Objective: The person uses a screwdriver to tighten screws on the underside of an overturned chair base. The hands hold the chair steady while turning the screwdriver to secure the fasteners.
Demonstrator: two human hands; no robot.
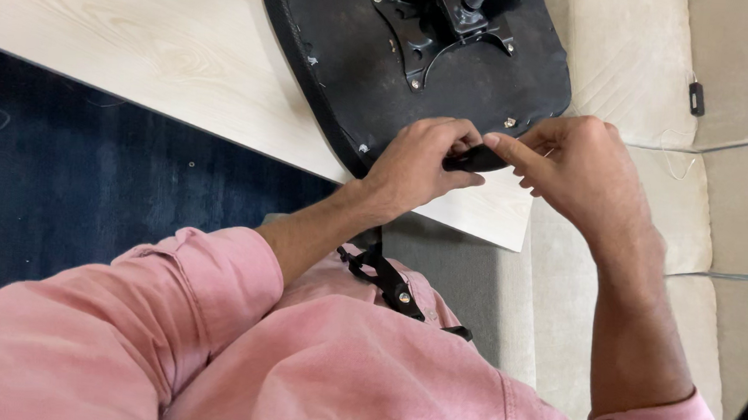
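Desk (140,36), pale wood grain, carries an upturned black chair seat (488,78) with metal mounting plate (430,30) toward 12 o'clock; cream sofa (724,217) lies at 3 o'clock. Left hand (417,165) and right hand (579,163) meet at the seat's 6 o'clock edge. Each grip is closed on one small black part (476,159), pinched between both hands' fingertips.

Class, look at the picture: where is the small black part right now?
The small black part is pinched between both hands, left hand and right hand, just below the upturned black seat base.
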